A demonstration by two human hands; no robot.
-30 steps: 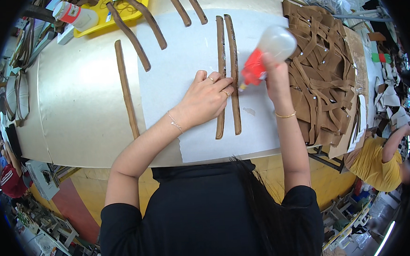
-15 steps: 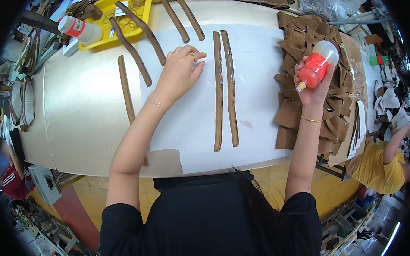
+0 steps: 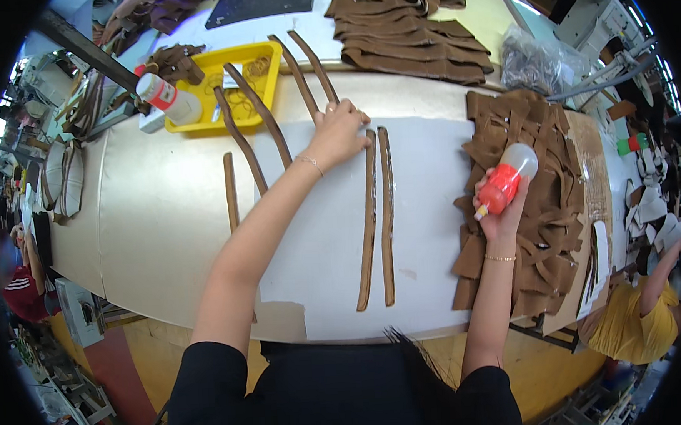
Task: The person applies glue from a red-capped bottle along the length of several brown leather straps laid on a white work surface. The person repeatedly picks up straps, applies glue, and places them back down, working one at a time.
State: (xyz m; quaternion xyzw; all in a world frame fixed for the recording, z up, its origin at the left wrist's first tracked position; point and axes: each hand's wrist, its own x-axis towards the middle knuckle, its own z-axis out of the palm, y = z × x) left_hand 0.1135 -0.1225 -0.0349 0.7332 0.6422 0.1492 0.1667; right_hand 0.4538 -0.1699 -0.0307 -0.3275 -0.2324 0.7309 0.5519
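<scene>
My right hand (image 3: 502, 218) is wrapped round a squeeze bottle (image 3: 506, 179) with a clear body, a red band and a pale nozzle tilted down to the left. It is held over a pile of brown fabric pieces (image 3: 539, 256). My left hand (image 3: 340, 133) holds nothing; its thumb and a finger are apart beside the far end of a brown strip (image 3: 367, 219). A second strip (image 3: 388, 218) lies parallel to it, with a shiny, wet-looking line along it. Past my left fingers lie two more strips (image 3: 296, 75), their near ends close to the hand.
On the left lie other brown strips (image 3: 240, 137), one partly under my left forearm. A yellow tray (image 3: 277, 62) holds rubber bands, with a white bottle (image 3: 169, 98) at its edge. Layered brown pieces (image 3: 408, 39) and a plastic bag (image 3: 532, 56) lie at the back.
The view has shifted, showing more of the table's far side. My left hand has moved right, to the strip's far end. The right hand still holds the bottle.
</scene>
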